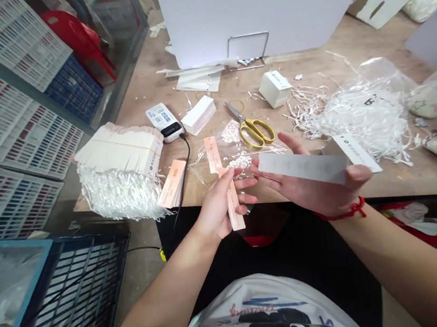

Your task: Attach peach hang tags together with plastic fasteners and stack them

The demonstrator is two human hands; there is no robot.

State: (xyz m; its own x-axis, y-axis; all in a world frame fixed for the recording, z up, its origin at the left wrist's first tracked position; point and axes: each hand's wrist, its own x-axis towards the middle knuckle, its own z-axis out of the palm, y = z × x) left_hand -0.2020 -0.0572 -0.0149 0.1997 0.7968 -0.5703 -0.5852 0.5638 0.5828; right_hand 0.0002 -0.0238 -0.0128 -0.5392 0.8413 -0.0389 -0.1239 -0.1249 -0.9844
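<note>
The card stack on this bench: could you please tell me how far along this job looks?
A banded stack of white cards with shredded ends looks finished. The left hand holds a peach paper strip, and the right hand a long white card. More peach strips and a heap of white shreds remain out; how much is left I cannot tell.
</note>
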